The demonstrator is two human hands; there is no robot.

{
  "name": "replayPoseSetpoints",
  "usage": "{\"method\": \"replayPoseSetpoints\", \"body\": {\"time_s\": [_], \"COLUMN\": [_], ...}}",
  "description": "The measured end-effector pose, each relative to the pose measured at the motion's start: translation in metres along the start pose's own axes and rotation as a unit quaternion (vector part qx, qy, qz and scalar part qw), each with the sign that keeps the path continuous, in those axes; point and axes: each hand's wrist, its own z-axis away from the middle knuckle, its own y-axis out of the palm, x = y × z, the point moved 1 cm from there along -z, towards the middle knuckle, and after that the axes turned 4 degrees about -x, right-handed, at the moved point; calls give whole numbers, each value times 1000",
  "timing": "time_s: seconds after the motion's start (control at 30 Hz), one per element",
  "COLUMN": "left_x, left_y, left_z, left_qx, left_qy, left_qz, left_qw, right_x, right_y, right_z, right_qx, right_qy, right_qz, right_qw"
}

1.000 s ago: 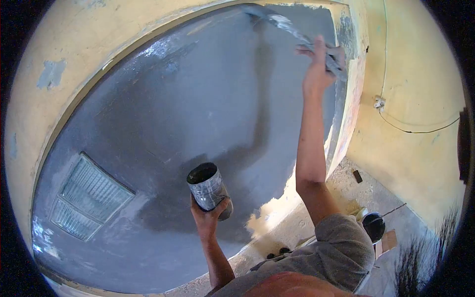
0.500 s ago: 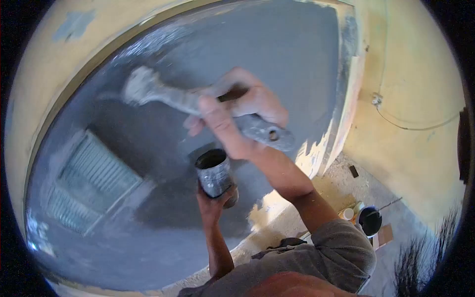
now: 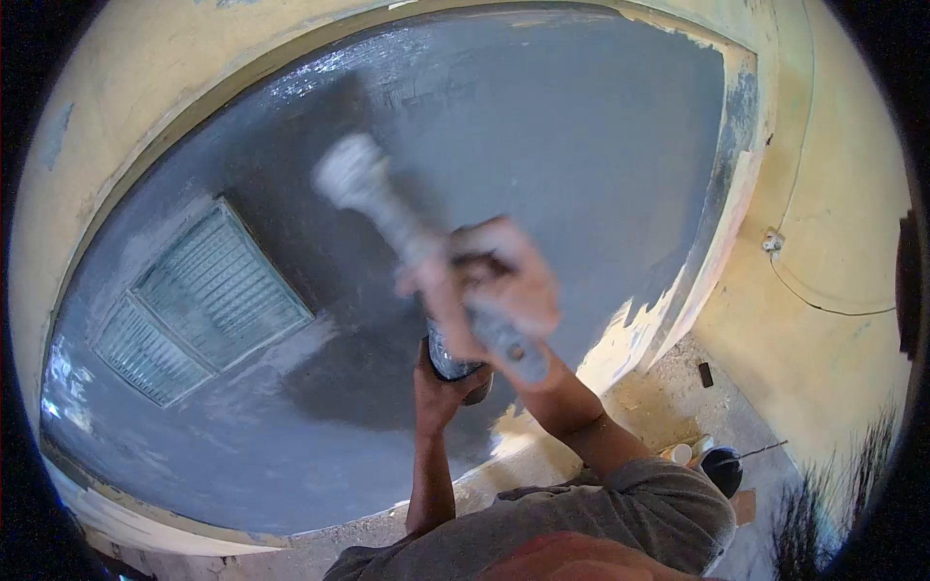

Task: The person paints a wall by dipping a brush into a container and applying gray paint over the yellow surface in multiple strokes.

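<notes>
A paint-smeared paintbrush [image 3: 399,221] crosses the middle of the view, bristles up and to the left, with a hole near the handle's end. My right hand [image 3: 504,276] is closed round its handle and blurred by motion. Below and behind it, my left hand [image 3: 444,392] grips a grey-smeared paint can [image 3: 444,356] from underneath. The can's mouth is hidden behind my right hand. Both hands are in front of a grey-painted wall panel [image 3: 581,145], which looks wet and shiny at its upper left.
A ribbed glass window [image 3: 228,290] sits in the panel at left. Cream walls [image 3: 823,155] surround it, with a wire and fitting [image 3: 772,242] at right. A dark bucket [image 3: 721,470] and a white container [image 3: 676,453] stand on the floor.
The brush has swung down and turned steeper, and my right hand now covers the can's mouth. The view has shifted, so the wall and window appear further right.
</notes>
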Motion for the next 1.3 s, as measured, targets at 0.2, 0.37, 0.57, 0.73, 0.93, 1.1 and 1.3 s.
{"method": "replayPoseSetpoints", "body": {"time_s": [0.2, 0.37, 0.57, 0.73, 0.93, 1.1, 1.3], "left_x": [1, 16, 33, 38, 29, 36, 25], "left_y": [17, 19, 19, 27, 77, 117, 173], "left_z": [1, 7, 26, 34, 31, 27, 19], "left_qx": [-43, -75, -179, -181, -230, -208, -218], "left_qy": [5, -26, -69, -81, -92, -82, -82], "left_qz": [-21, -8, -48, -12, -65, -41, -69], "left_qw": [999, 997, 980, 980, 967, 974, 970], "right_x": [-15, -60, -120, -158, -173, -161, -218], "right_y": [-17, -98, -202, -239, -234, -208, -288], "right_z": [-3, -28, -57, -104, -131, -115, -146], "right_qx": [35, -129, -333, -377, -286, -168, -137], "right_qy": [29, 109, 35, 21, 185, 89, 21], "right_qz": [-93, 110, 181, 133, 83, -99, 25], "right_qw": [995, 979, 925, 916, 937, 977, 990]}}
